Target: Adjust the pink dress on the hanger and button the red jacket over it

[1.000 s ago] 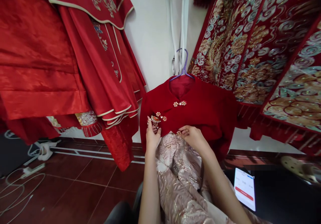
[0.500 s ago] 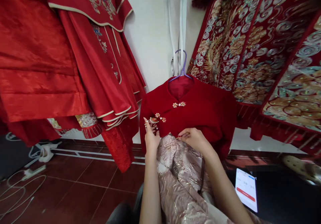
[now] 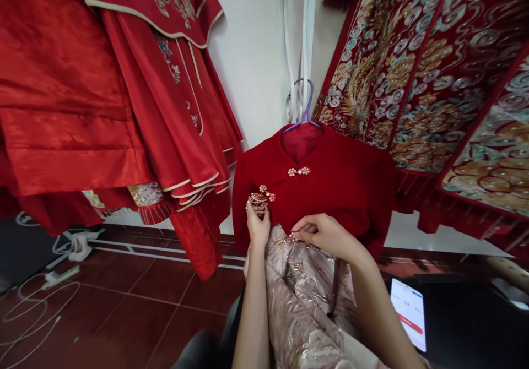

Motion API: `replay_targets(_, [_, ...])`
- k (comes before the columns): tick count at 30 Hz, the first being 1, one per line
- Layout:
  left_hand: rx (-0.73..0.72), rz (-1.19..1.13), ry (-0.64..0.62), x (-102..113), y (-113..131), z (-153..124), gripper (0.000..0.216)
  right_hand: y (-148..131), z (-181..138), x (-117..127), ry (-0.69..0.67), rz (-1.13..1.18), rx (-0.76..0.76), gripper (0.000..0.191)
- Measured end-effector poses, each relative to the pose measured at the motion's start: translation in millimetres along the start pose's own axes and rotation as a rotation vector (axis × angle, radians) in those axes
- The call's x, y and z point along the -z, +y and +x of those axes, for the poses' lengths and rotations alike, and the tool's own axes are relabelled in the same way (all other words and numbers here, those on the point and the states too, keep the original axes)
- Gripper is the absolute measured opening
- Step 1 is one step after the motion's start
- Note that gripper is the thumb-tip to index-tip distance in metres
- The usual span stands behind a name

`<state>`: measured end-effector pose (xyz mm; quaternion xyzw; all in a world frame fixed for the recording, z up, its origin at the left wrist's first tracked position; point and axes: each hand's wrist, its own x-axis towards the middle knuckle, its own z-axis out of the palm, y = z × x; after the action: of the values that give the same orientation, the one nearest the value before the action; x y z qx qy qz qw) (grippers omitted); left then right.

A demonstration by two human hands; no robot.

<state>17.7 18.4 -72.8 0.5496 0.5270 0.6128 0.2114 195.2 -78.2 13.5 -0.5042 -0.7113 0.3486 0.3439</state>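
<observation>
A red jacket (image 3: 326, 193) hangs in front of me on a purple hanger (image 3: 306, 117). Pearl-and-gold flower clasps (image 3: 298, 171) fasten its neckline, and another flower clasp (image 3: 268, 193) sits lower on the left. My left hand (image 3: 258, 227) has its fingers closed at a red and gold beaded brooch (image 3: 259, 198) against the jacket, just below that clasp. My right hand (image 3: 326, 234) pinches something small with pearl-like beads (image 3: 291, 238) at the jacket's lower front; the fingers partly hide it. Shiny pale pink-gold fabric (image 3: 301, 297) lies under both forearms.
Red garments (image 3: 157, 110) hang on the left, and heavily embroidered ones (image 3: 417, 82) on the right. A lit phone (image 3: 408, 314) lies on a black surface at lower right. White cables (image 3: 37, 303) and a power strip (image 3: 61, 275) lie on the tiled floor.
My left hand has moved slightly right, bringing the brooch closer to the flower clasp. My right hand is a little lower, and beads now show at its fingertips. The view has shifted slightly.
</observation>
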Motion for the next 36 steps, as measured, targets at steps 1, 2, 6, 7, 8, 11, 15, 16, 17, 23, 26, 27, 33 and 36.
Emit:
replay_targets(1, [-0.013,-0.032,-0.023,1.0,-1.5,1.0,0.060,-3.6,-2.0,0.5,-0.018,0.014,0.009,0.013])
replay_targets(2, [-0.030,-0.057,-0.050,2.4,-2.4,1.8,0.059,-7.1,-3.9,0.8,-0.022,0.025,0.017,0.014])
replay_targets(6, [-0.089,-0.114,-0.189,13.0,0.1,2.5,0.058,-22.0,-10.9,-2.4,0.100,0.066,0.040,0.014])
replay_targets(7, [-0.098,-0.124,-0.231,16.8,1.8,2.4,0.055,-26.1,-12.3,-4.6,0.146,0.084,0.043,0.014])
replay_targets(8, [-0.101,-0.132,-0.273,21.1,3.8,2.3,0.052,-30.3,-13.1,-7.5,0.189,0.099,0.050,0.015])
replay_targets(11, [-0.058,-0.130,-0.368,35.0,9.7,2.6,0.051,-41.3,-9.2,-20.4,0.300,0.111,0.088,0.014])
replay_targets(15, [0.000,-0.089,-0.427,47.9,15.5,2.8,0.061,-39.6,18.3,-47.9,0.339,0.003,0.135,0.010])
replay_targets(16, [-0.001,-0.079,-0.437,49.0,16.1,2.6,0.062,-34.6,28.1,-55.6,0.342,-0.034,0.138,0.010])
replay_targets(17, [-0.006,-0.068,-0.439,49.2,16.1,2.4,0.062,-28.0,38.1,-63.1,0.345,-0.062,0.139,0.010])
replay_targets(23, [-0.038,-0.004,-0.367,41.0,4.2,2.6,0.063,17.1,71.4,-87.4,0.512,-0.077,0.125,0.012])
replay_targets(26, [-0.008,-0.029,-0.361,41.3,2.3,3.9,0.063,24.7,70.2,-88.6,0.536,-0.078,0.139,0.012])
replay_targets(27, [0.011,-0.046,-0.362,42.9,3.8,4.4,0.061,25.2,69.1,-88.8,0.541,-0.080,0.144,0.012])
replay_targets(33, [0.163,-0.171,-0.268,53.6,20.8,6.0,0.031,25.7,64.5,-91.3,0.548,-0.070,0.197,0.012])
replay_targets(36, [0.199,-0.236,-0.290,52.3,22.4,6.1,0.026,26.1,62.6,-92.4,0.550,-0.087,0.208,0.012])
